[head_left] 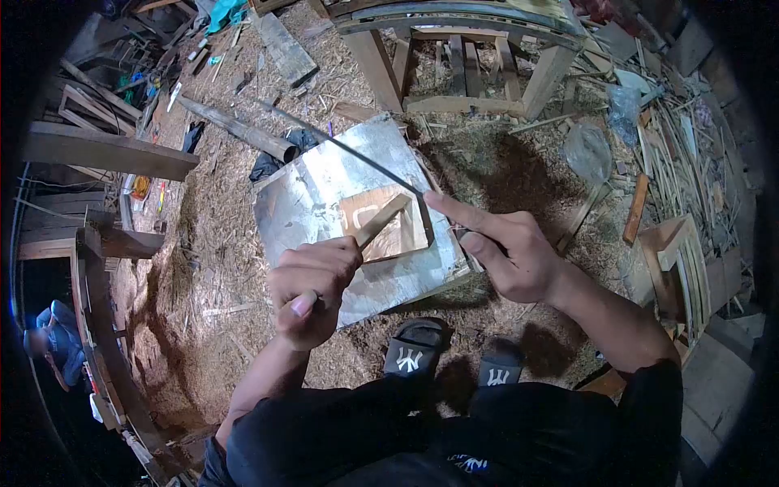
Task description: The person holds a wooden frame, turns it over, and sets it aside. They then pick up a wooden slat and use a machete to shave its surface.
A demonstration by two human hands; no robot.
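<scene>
My left hand (312,284) is closed around the handle of a knife (381,221), whose blade points up and to the right. My right hand (503,252) pinches the near end of a long thin bamboo strip (349,152) that runs away to the upper left. The blade tip sits close to the strip, just left of my right index finger. Under both hands lies a shiny metal sheet (316,195) with a square wooden patch (398,231) in its middle. My feet in black slippers (414,349) rest just below the sheet.
Sawdust and shavings cover the ground. A wooden frame bench (462,57) stands at the top, a bamboo pole (239,130) lies at upper left, and bundles of bamboo strips (690,170) pile up on the right. Another person (53,341) sits at the far left edge.
</scene>
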